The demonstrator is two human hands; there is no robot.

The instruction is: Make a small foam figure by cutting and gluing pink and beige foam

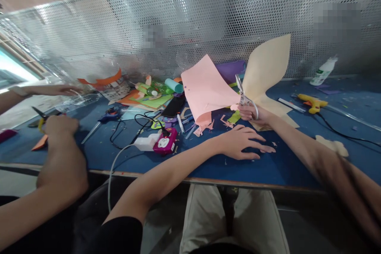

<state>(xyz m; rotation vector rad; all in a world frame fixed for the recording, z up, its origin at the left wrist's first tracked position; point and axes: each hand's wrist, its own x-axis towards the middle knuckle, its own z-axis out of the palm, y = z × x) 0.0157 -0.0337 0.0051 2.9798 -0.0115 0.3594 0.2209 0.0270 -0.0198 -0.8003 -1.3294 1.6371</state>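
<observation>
My left hand (239, 142) lies flat on the blue table with its fingers spread. By its fingertips is a small pink scrap (268, 149); I cannot tell whether they touch it. My right hand (254, 114) is closed around the scissors (242, 96), whose blades point up and away from me. A little pink piece (234, 107) shows beside the fingers of that hand. Behind it stands a large curved cream sheet (266, 67), and to the left a large pink sheet (205, 83) leans over cut pink scraps (205, 127).
A yellow glue gun (312, 102) with a cord and a white bottle (324, 71) are at the right. A magenta power adapter (166, 141) with cables sits left of my forearm. At far left are a co-worker's hands (61, 125). A perforated metal panel (190, 16) stands behind.
</observation>
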